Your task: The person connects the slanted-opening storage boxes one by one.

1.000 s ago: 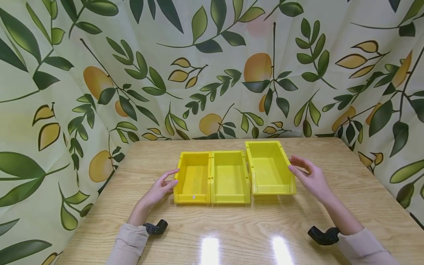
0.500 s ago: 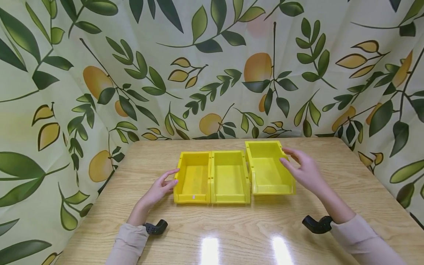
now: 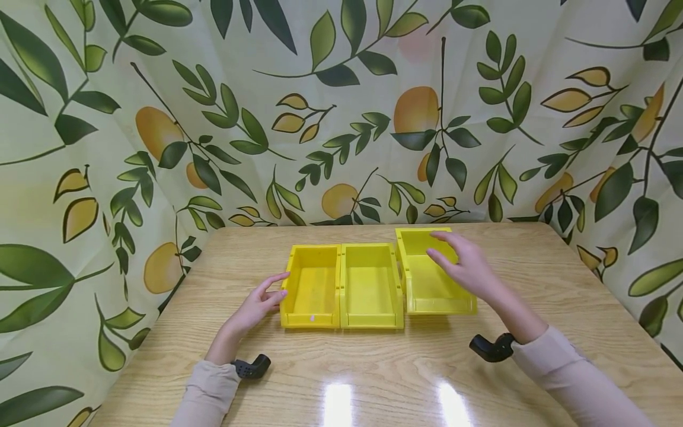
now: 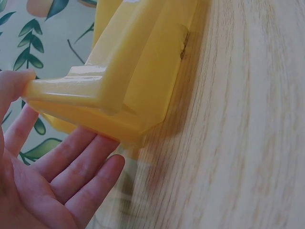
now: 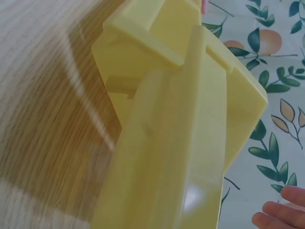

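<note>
Three yellow storage bins stand side by side in the head view. My left hand (image 3: pixel 255 307) is at the outer side of the left, deeper yellow bin (image 3: pixel 309 321). In the left wrist view, my thumb touches a corner of that bin (image 4: pixel 138 81) and the extended fingers lie along it. The middle bin (image 3: pixel 372 321) adjoins it. The right bin (image 3: pixel 441 306) sits farther back, with shadow under its front edge. My right hand (image 3: pixel 469 267) hovers over this bin's right part, fingers spread and holding nothing. In the right wrist view, only fingertips (image 5: pixel 283 210) show beside the bins.
The bins stand on a wooden table (image 3: pixel 331 362) with two bright light reflections near the front. Behind it hangs a cloth (image 3: pixel 341 118) printed with leaves and fruit. A black wrist mount (image 3: pixel 252 366) is worn on the left wrist, another (image 3: pixel 492 348) on the right.
My right hand has left the right bin's outer edge and moved left, over the bin. The left hand and all three bins have stayed in place.
</note>
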A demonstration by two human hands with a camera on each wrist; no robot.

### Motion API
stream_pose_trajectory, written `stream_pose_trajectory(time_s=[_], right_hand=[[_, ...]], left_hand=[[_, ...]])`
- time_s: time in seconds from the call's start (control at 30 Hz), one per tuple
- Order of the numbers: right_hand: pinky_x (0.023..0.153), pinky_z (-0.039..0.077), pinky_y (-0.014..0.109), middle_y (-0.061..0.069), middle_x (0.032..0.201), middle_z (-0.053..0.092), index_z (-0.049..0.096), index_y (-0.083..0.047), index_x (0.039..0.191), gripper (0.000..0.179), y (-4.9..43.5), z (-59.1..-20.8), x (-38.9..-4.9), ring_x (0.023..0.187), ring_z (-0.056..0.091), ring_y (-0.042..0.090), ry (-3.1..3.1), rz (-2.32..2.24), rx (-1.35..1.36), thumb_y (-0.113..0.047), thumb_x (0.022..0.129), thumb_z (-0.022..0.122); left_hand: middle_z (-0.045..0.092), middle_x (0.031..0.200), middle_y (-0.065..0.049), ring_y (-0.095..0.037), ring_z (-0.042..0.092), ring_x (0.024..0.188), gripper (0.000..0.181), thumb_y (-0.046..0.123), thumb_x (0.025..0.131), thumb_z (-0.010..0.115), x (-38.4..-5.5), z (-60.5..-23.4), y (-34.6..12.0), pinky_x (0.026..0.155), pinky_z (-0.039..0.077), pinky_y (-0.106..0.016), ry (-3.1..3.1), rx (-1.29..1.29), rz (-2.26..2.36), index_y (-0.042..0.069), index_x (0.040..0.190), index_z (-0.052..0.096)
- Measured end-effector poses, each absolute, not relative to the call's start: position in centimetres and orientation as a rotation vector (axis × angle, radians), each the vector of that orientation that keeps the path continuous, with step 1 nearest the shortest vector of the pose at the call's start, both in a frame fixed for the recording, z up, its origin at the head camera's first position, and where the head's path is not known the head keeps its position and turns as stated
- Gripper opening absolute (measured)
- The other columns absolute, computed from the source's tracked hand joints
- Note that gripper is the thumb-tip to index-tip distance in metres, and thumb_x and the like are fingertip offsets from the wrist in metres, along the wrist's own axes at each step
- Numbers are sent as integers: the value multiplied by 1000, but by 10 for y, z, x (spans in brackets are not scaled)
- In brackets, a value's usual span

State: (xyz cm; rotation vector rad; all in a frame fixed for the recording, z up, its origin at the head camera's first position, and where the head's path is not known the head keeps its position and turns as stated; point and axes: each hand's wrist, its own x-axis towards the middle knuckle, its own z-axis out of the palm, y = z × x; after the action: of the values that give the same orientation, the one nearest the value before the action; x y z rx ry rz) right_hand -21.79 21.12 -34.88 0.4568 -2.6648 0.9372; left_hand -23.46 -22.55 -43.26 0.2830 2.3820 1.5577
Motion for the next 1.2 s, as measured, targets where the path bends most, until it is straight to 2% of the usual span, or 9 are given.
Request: stream_pose_trajectory(time_s=[0.2,0.5,0.8,1.03,1.2], right_hand=[[112,33,62,26,144,46,45,4,139,52,199,-346,-226,136,40,45,-2755,926,494,-30,99,52],[116,28,62,24,154,34,39,-3,144,62,184,-347,-237,142,31,45,-2903,833,502,-46,100,44],[115,30,63,23,157,29,37,-3,146,65,175,-353,-245,142,31,47,-2960,647,528,-48,99,44],[123,12,58,24,156,29,38,1,145,68,168,-355,-255,145,28,42,-2942,551,557,-49,99,43],[124,10,57,23,157,29,38,4,144,70,162,-356,-259,147,26,39,-2946,501,566,-50,99,43]], left_hand=[[40,148,-28,-39,53,128,54,32,101,48,-234,-432,-224,103,51,-46,2382,274,1559,18,150,31],[44,145,-30,-39,53,128,55,34,101,48,-234,-432,-225,103,52,-46,2379,263,1564,19,150,31],[40,149,-28,-39,53,129,55,34,101,49,-235,-433,-225,103,51,-46,2379,267,1563,19,150,31],[41,148,-28,-38,53,129,56,37,100,48,-235,-433,-226,104,50,-46,2387,263,1542,20,150,31],[40,148,-29,-39,52,129,55,35,101,48,-234,-432,-225,104,51,-46,2383,280,1552,19,150,31]])
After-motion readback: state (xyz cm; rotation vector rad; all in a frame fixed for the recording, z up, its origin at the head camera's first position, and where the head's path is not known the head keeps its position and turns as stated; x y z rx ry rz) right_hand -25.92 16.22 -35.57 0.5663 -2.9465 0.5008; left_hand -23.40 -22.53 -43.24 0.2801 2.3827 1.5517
